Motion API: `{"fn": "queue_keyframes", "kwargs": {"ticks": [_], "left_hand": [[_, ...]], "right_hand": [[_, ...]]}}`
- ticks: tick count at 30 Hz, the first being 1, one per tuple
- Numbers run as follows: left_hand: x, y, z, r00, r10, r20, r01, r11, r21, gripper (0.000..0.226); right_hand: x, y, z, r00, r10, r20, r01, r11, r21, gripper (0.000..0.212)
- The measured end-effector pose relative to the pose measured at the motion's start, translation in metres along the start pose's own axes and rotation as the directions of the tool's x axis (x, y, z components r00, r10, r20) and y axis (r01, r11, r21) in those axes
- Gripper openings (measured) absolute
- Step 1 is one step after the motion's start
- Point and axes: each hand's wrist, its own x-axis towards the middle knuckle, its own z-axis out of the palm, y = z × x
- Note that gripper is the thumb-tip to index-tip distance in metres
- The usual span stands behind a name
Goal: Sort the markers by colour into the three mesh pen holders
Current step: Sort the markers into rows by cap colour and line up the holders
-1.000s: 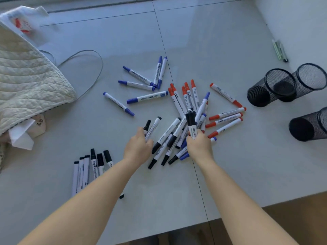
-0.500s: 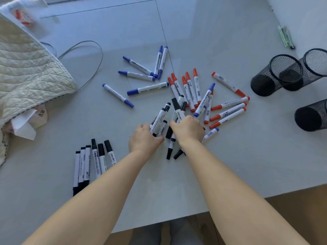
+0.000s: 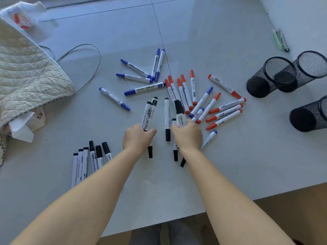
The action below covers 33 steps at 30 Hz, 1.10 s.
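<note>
Both hands are down in the middle of the marker pile on the white desk [image 3: 230,156]. The left hand [image 3: 138,137] has its fingers curled round a couple of black-capped markers [image 3: 149,112], which stick out away from the person with their caps up top. The right hand [image 3: 188,134] is gripping another black marker [image 3: 179,110], a bit blurry, with more black ones poking out underneath the wrist toward the near edge. One loose black marker [image 3: 167,119] lies on the desk right between the two hands. Off to the near left there's a tidy row of black markers [image 3: 88,161] lying side by side, partly covered by the left forearm. The blue markers [image 3: 141,75] are scattered further back, left of centre, and a few more blue ones sit mixed in near the red ones. The red markers [image 3: 185,91] fan out just beyond and to the right of the right hand. The three mesh pen holders [image 3: 270,76] are all lying on their sides over on the right, two touching each other and the third [image 3: 309,115] nearer the desk edge, none with markers in them as far as I can see. On the far left there's a quilted cream bag [image 3: 26,71] with a grey cord [image 3: 85,59] looping out from it, and a green pen [image 3: 280,39] sits at the far right.
</note>
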Motion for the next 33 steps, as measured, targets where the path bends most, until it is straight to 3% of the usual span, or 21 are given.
{"fn": "queue_keyframes", "kwargs": {"ticks": [7,11,15,20,23,26,30,33], "left_hand": [[0.013,0.016,0.004,0.996,0.028,0.086,-0.01,0.979,-0.203,0.014],[0.017,0.03,0.012,0.994,0.079,0.076,-0.068,0.988,-0.137,0.025],[0.02,0.04,0.015,0.998,0.052,0.018,-0.052,0.998,-0.025,0.035],[0.023,0.047,0.017,0.999,0.054,0.0,-0.054,0.998,0.023,0.019],[0.022,0.048,0.017,0.998,0.055,0.01,-0.055,0.999,0.0,0.014],[0.021,0.046,0.012,0.998,0.041,0.053,-0.04,0.999,-0.025,0.017],[0.02,0.036,0.005,0.991,0.046,0.123,-0.035,0.995,-0.093,0.01],[0.017,0.028,0.003,0.988,0.064,0.139,-0.04,0.985,-0.17,0.012]], "right_hand": [[-0.011,0.029,-0.019,0.976,0.195,-0.093,-0.162,0.945,0.285,0.016],[-0.012,0.035,-0.021,0.972,0.232,-0.036,-0.194,0.881,0.433,0.026],[-0.012,0.038,-0.023,0.98,0.194,0.035,-0.183,0.824,0.536,0.021],[-0.012,0.043,-0.026,0.968,0.246,0.044,-0.22,0.753,0.62,0.019],[-0.012,0.046,-0.027,0.967,0.245,-0.066,-0.177,0.839,0.515,0.017],[-0.01,0.047,-0.023,0.962,0.203,-0.181,-0.154,0.955,0.253,0.027],[-0.01,0.045,-0.015,0.974,0.163,-0.156,-0.166,0.986,-0.01,0.027],[-0.011,0.042,-0.012,0.971,0.197,-0.134,-0.2,0.98,-0.005,0.026]]}}
